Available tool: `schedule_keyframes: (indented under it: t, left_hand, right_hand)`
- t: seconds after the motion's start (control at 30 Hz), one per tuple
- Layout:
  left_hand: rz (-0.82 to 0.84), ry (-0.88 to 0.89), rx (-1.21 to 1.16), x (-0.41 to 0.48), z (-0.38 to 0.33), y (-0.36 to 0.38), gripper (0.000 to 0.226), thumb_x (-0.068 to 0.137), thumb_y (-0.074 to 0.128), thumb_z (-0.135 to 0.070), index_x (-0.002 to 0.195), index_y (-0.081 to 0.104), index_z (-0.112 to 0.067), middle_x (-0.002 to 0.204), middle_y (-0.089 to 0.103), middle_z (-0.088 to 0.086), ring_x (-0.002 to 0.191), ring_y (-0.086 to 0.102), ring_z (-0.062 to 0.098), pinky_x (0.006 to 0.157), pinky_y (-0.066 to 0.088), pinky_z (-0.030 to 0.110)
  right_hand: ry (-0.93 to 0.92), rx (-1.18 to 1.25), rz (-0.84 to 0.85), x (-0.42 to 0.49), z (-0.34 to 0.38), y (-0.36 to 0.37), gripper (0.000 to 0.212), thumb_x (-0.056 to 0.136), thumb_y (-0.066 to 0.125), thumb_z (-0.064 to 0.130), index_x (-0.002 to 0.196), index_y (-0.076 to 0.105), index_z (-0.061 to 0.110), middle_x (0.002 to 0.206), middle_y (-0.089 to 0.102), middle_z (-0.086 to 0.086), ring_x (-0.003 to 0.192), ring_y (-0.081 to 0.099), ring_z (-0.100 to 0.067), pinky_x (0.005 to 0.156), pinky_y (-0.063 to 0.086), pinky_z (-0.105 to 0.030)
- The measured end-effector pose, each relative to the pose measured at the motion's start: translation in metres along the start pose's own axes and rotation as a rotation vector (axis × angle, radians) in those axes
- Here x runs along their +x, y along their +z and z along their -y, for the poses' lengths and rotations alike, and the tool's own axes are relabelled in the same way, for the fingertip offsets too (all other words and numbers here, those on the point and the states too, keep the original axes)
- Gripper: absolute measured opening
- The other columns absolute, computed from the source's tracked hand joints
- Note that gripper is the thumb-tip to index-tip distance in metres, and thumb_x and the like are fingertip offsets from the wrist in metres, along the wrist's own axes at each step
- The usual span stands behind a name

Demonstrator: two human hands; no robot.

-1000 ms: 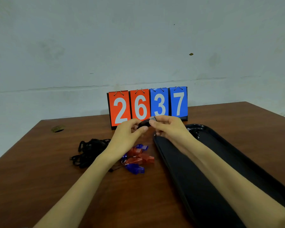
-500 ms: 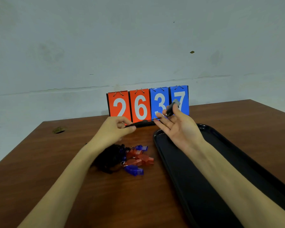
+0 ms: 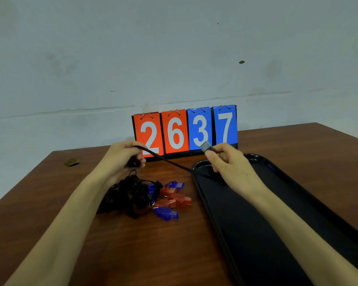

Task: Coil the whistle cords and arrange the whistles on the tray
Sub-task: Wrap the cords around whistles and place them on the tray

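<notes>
The left hand (image 3: 122, 158) grip pinches the black cord (image 3: 170, 162) left of the tray (image 3: 254, 156), the right hand (image 3: 227, 162) pinches what seems its grey whistle (image 3: 205, 145); winding loops comes next.

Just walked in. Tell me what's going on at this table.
A person holds one black cord stretched between both hands: the left hand grips it, the right hand pinches the grey piece at its end. Red and blue whistles with tangled cords lie on the table beside the black tray.
</notes>
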State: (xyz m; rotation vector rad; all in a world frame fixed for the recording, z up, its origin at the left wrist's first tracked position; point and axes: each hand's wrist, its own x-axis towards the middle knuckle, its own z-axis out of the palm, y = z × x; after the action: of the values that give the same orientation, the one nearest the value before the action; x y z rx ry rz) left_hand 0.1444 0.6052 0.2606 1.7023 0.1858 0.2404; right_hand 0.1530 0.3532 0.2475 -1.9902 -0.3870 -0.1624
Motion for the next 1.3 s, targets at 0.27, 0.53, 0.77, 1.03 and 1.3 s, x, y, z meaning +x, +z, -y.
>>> schedule_keyframes:
  t: [0.27,0.53,0.77,1.03,1.3]
  left_hand:
    - [0.078,-0.173,-0.66,-0.005,-0.003,0.004,0.028,0.079,0.035,0.01,0.09,0.053,-0.008,0.075,0.039,0.004,0.056,0.032,0.01,0.041,0.03,0.018]
    - [-0.192,-0.29,-0.75,0.005,0.009,-0.004,0.039,0.084,0.027,0.018,0.103,0.045,-0.011,0.088,0.042,0.007,0.077,0.045,0.017,0.068,0.039,0.025]
    - [-0.335,0.124,0.095,0.011,0.022,0.002,0.031,0.08,0.047,0.019,0.086,0.061,-0.007,0.084,0.058,-0.001,0.093,0.055,0.019,0.074,0.048,0.025]
    - [-0.656,0.051,-0.183,0.015,0.027,-0.022,0.024,0.091,0.038,0.008,0.09,0.052,-0.011,0.084,0.051,0.004,0.064,0.054,0.013,0.062,0.049,0.026]
    - [-0.254,-0.038,0.053,-0.01,0.001,0.023,0.022,0.088,0.042,0.007,0.078,0.057,-0.006,0.083,0.058,0.013,0.071,0.06,0.022,0.067,0.054,0.029]
  right_hand:
    - [-0.025,-0.359,-0.11,0.001,-0.015,-0.006,0.026,0.093,0.048,0.041,0.106,0.053,0.02,0.091,0.057,0.007,0.072,0.051,0.0,0.056,0.035,-0.011]
    - [0.036,-0.515,-0.217,0.01,-0.023,-0.024,0.03,0.094,0.045,0.044,0.107,0.05,0.018,0.092,0.063,0.0,0.071,0.056,-0.011,0.05,0.04,-0.023]
    - [0.059,-0.544,-0.205,0.011,-0.025,-0.024,0.029,0.094,0.045,0.044,0.106,0.05,0.018,0.089,0.061,0.0,0.064,0.051,-0.008,0.048,0.038,-0.022]
    - [0.134,-0.658,-0.23,0.01,-0.022,-0.034,0.03,0.095,0.042,0.045,0.105,0.049,0.018,0.085,0.059,0.001,0.061,0.05,-0.007,0.047,0.035,-0.023]
    - [0.011,0.18,0.028,0.001,-0.001,-0.015,0.026,0.093,0.052,0.031,0.113,0.054,0.015,0.082,0.072,0.001,0.064,0.063,-0.001,0.057,0.047,-0.016]
